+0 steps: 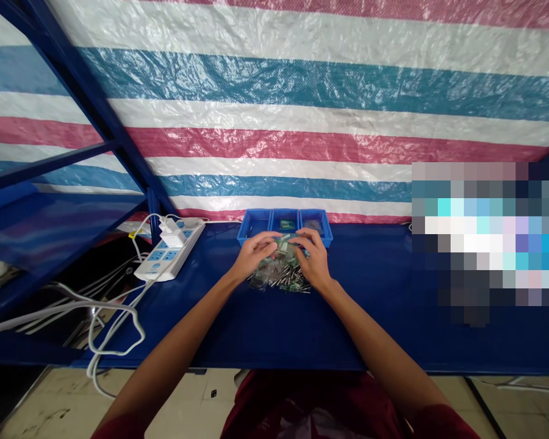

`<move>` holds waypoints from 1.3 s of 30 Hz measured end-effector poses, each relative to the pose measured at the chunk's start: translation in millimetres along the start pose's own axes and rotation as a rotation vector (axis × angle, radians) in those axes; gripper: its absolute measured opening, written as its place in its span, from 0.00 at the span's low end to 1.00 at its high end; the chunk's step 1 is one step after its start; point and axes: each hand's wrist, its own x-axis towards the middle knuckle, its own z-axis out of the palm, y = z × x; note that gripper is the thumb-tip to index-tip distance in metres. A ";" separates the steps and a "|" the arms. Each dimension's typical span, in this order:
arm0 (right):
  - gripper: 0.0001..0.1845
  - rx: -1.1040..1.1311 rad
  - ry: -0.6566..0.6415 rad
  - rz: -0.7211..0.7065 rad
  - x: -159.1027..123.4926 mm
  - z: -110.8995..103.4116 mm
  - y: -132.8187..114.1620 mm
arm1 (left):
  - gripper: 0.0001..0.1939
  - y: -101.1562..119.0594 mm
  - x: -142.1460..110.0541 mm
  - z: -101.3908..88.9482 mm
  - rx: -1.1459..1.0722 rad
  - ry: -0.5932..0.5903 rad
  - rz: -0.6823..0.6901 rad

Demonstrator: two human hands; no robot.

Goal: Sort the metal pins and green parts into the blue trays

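My left hand (256, 253) and my right hand (315, 259) face each other over a pile on the blue table. Between their fingertips is a small, clear greenish plastic packet (283, 245), pinched from both sides; its contents are too small to name. Just below lies a heap of thin metal pieces like screws or pins (293, 278), with green bits among them. Crumpled clear plastic packets (260, 279) lie at the heap's left side. Behind my hands stands a blue tray (327, 231) with three compartments. Green pieces (287, 224) sit in its middle one, and clear packets (312, 224) in the right one.
On the left, a white power strip (165, 259) carries a plugged-in white adapter (171, 233). White cables (114, 332) loop over the table's left edge. A blue metal frame (96, 116) rises there, and a striped plastic sheet (302, 140) hangs behind. The right side is pixelated.
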 end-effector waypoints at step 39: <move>0.16 0.059 -0.118 -0.081 1.3 1.8 -1.0 | 0.21 -9.7 3.9 -1.1 -0.209 0.086 -0.128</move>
